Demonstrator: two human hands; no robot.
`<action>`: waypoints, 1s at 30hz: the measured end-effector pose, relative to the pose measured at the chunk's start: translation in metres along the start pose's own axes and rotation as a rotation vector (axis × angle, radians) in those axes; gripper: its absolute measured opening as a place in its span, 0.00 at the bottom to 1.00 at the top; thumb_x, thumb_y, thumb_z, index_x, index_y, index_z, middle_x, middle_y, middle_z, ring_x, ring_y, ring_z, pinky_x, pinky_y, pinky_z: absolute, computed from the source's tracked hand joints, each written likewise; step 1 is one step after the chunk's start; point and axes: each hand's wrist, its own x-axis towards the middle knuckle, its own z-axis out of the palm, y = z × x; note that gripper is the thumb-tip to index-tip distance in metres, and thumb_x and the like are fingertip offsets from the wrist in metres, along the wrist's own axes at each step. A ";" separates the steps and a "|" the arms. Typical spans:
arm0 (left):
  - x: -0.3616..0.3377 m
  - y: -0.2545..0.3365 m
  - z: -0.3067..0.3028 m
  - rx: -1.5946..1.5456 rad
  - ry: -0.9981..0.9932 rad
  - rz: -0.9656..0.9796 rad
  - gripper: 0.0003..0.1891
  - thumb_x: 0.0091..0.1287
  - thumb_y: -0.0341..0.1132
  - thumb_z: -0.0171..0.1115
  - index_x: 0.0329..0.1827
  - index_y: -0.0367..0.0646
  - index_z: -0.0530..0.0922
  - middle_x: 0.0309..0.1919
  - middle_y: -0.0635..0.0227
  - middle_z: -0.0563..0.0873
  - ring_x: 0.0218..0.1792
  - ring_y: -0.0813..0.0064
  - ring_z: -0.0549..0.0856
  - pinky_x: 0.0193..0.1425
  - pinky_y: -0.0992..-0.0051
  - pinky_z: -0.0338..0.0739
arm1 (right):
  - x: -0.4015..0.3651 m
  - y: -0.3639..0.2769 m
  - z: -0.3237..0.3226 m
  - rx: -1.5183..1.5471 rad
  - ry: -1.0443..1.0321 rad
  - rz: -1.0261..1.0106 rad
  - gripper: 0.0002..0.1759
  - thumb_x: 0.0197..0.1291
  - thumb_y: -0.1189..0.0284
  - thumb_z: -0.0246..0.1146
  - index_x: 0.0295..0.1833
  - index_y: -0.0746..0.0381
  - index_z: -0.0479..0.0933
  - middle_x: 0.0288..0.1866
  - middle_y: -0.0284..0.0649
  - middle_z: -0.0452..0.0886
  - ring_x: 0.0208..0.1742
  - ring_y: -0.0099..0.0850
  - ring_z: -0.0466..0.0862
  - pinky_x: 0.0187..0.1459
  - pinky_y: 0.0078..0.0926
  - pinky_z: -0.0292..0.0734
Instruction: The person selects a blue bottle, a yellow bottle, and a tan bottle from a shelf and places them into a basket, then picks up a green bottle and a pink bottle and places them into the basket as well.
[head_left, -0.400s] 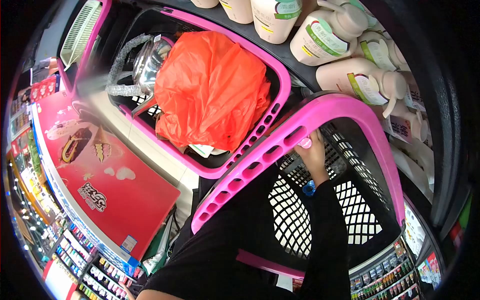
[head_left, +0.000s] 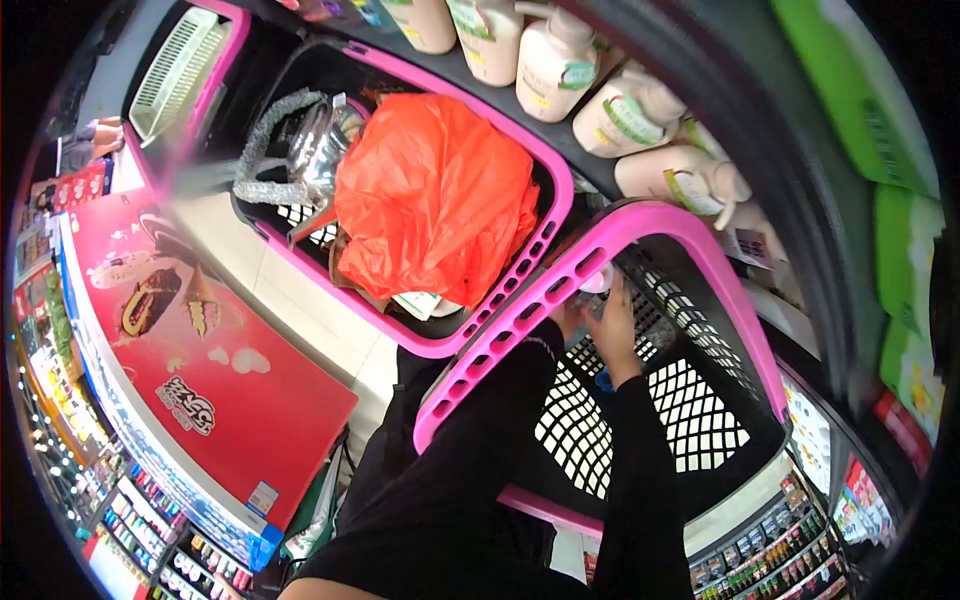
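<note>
My right hand (head_left: 614,328) reaches down inside a black mesh shopping basket (head_left: 690,410) with a pink rim. Its fingers close on a small pale pink, rounded thing (head_left: 598,279), seen partly behind the rim; its kind is not clear. Something blue (head_left: 604,380) sits at that wrist. Beside the right hand, mostly hidden by the rim and a dark sleeve, a bit of my left hand (head_left: 570,316) shows close to the same pale thing. Its fingers cannot be made out.
A second pink-rimmed basket (head_left: 400,345) holds a red plastic bag (head_left: 435,200) and a shiny item with a silver tinsel-like loop (head_left: 270,150). Cream pump bottles (head_left: 555,65) line a dark shelf at the upper right. A red display chest (head_left: 230,400) stands at left.
My view has shifted, so the shelf bottles sit differently and green packs show at right. Part of my left hand now appears beside the right one. The pale pink thing remains at my right fingers.
</note>
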 end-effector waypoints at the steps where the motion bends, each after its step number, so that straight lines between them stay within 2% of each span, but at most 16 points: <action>1: -0.022 0.000 0.018 -0.087 0.216 -0.027 0.20 0.62 0.49 0.48 0.51 0.48 0.63 0.48 0.55 0.69 0.47 0.61 0.70 0.48 0.59 0.68 | -0.011 -0.002 -0.002 -0.006 -0.018 0.065 0.43 0.44 0.75 0.64 0.65 0.65 0.48 0.61 0.57 0.58 0.60 0.53 0.61 0.59 0.39 0.60; 3: -0.018 -0.016 -0.007 0.094 0.141 -0.060 0.11 0.61 0.40 0.46 0.37 0.42 0.67 0.25 0.62 0.74 0.27 0.64 0.77 0.33 0.69 0.74 | -0.037 -0.002 -0.002 -0.069 -0.011 0.126 0.37 0.48 0.72 0.61 0.63 0.66 0.53 0.57 0.58 0.63 0.59 0.52 0.64 0.58 0.38 0.61; 4: -0.018 -0.023 -0.017 0.140 0.107 -0.056 0.08 0.60 0.38 0.46 0.33 0.43 0.69 0.24 0.62 0.75 0.24 0.67 0.77 0.23 0.72 0.71 | -0.048 0.000 -0.001 -0.051 -0.072 0.145 0.32 0.48 0.71 0.61 0.59 0.66 0.59 0.52 0.58 0.69 0.54 0.52 0.68 0.54 0.38 0.64; 5: 0.025 -0.048 -0.053 1.030 -0.177 0.246 0.08 0.56 0.37 0.50 0.29 0.41 0.72 0.25 0.56 0.76 0.27 0.61 0.78 0.29 0.66 0.72 | -0.060 -0.003 -0.005 0.002 -0.163 0.154 0.27 0.48 0.70 0.61 0.55 0.66 0.64 0.45 0.57 0.74 0.48 0.53 0.72 0.49 0.39 0.68; 6: 0.027 -0.052 -0.056 1.827 -0.152 0.801 0.08 0.52 0.36 0.53 0.25 0.39 0.75 0.27 0.50 0.78 0.29 0.54 0.79 0.34 0.61 0.73 | -0.072 -0.016 -0.015 0.003 -0.317 0.321 0.25 0.47 0.70 0.61 0.52 0.64 0.66 0.42 0.54 0.75 0.45 0.52 0.74 0.46 0.39 0.69; 9: -0.072 -0.034 -0.024 1.910 -0.358 0.685 0.11 0.55 0.31 0.49 0.25 0.31 0.75 0.25 0.48 0.77 0.32 0.51 0.78 0.37 0.57 0.71 | -0.118 -0.004 -0.002 0.108 -0.350 0.162 0.20 0.45 0.69 0.62 0.46 0.64 0.72 0.41 0.54 0.77 0.45 0.50 0.75 0.45 0.40 0.71; 11: -0.111 -0.024 -0.012 2.053 -0.481 0.483 0.14 0.55 0.36 0.51 0.40 0.35 0.72 0.32 0.49 0.79 0.37 0.51 0.79 0.40 0.58 0.72 | -0.142 -0.040 -0.022 0.010 -0.358 0.326 0.23 0.45 0.69 0.62 0.47 0.67 0.70 0.43 0.55 0.76 0.46 0.50 0.74 0.46 0.40 0.70; 12: -0.131 -0.018 -0.005 2.118 -0.548 0.380 0.19 0.54 0.38 0.52 0.47 0.37 0.70 0.36 0.49 0.80 0.39 0.52 0.79 0.41 0.58 0.72 | -0.156 -0.040 -0.015 0.172 -0.165 0.204 0.23 0.45 0.67 0.63 0.47 0.67 0.70 0.43 0.55 0.75 0.46 0.51 0.74 0.46 0.40 0.70; 16: -0.211 0.029 0.020 2.197 -0.845 0.235 0.16 0.56 0.38 0.54 0.47 0.41 0.69 0.34 0.54 0.80 0.36 0.56 0.80 0.38 0.62 0.73 | -0.195 -0.102 -0.032 0.134 -0.065 0.288 0.18 0.45 0.64 0.61 0.37 0.67 0.74 0.34 0.54 0.77 0.40 0.51 0.76 0.39 0.43 0.70; 17: -0.221 0.041 0.016 2.223 -0.977 0.307 0.16 0.57 0.37 0.53 0.46 0.42 0.69 0.33 0.54 0.80 0.36 0.59 0.80 0.38 0.64 0.74 | -0.204 -0.117 -0.031 0.203 -0.004 0.298 0.19 0.44 0.62 0.61 0.35 0.67 0.74 0.32 0.55 0.77 0.38 0.51 0.77 0.38 0.43 0.70; 19: -0.254 0.076 0.023 2.274 -1.114 0.390 0.15 0.58 0.38 0.53 0.45 0.41 0.70 0.34 0.57 0.79 0.36 0.64 0.80 0.38 0.68 0.73 | -0.210 -0.145 -0.033 0.112 -0.068 0.395 0.24 0.43 0.58 0.62 0.40 0.67 0.75 0.36 0.54 0.78 0.41 0.48 0.78 0.40 0.39 0.72; 23: -0.304 0.153 0.025 2.061 -1.291 0.210 0.15 0.58 0.39 0.52 0.43 0.38 0.70 0.34 0.58 0.78 0.38 0.63 0.78 0.41 0.68 0.71 | -0.220 -0.188 -0.010 0.296 0.019 0.445 0.28 0.45 0.60 0.63 0.49 0.66 0.71 0.43 0.52 0.77 0.46 0.44 0.77 0.45 0.35 0.72; 25: -0.300 0.190 0.010 2.142 -1.365 0.411 0.15 0.58 0.40 0.52 0.42 0.39 0.71 0.33 0.59 0.78 0.35 0.65 0.77 0.39 0.69 0.70 | -0.218 -0.225 -0.008 0.318 0.150 0.375 0.27 0.45 0.59 0.65 0.47 0.67 0.73 0.39 0.49 0.79 0.42 0.41 0.79 0.44 0.31 0.74; 26: -0.300 0.209 0.008 2.263 -1.344 0.381 0.14 0.58 0.41 0.52 0.41 0.39 0.72 0.32 0.60 0.77 0.34 0.66 0.77 0.38 0.70 0.70 | -0.214 -0.243 -0.010 0.325 0.187 0.362 0.27 0.45 0.59 0.65 0.47 0.67 0.73 0.39 0.49 0.79 0.42 0.41 0.79 0.44 0.31 0.74; 28: -0.319 0.238 0.018 2.548 -1.312 0.280 0.15 0.59 0.40 0.53 0.45 0.41 0.71 0.30 0.63 0.79 0.32 0.71 0.79 0.36 0.72 0.72 | -0.206 -0.278 -0.012 0.344 -0.015 0.465 0.35 0.48 0.60 0.62 0.62 0.58 0.62 0.56 0.49 0.71 0.57 0.40 0.71 0.57 0.35 0.64; 30: -0.303 0.261 0.004 2.453 -1.468 0.340 0.15 0.59 0.41 0.53 0.44 0.41 0.71 0.28 0.66 0.77 0.29 0.74 0.76 0.34 0.73 0.71 | -0.216 -0.305 -0.006 0.302 -0.001 0.391 0.32 0.51 0.60 0.59 0.61 0.59 0.62 0.56 0.49 0.71 0.57 0.40 0.71 0.55 0.33 0.66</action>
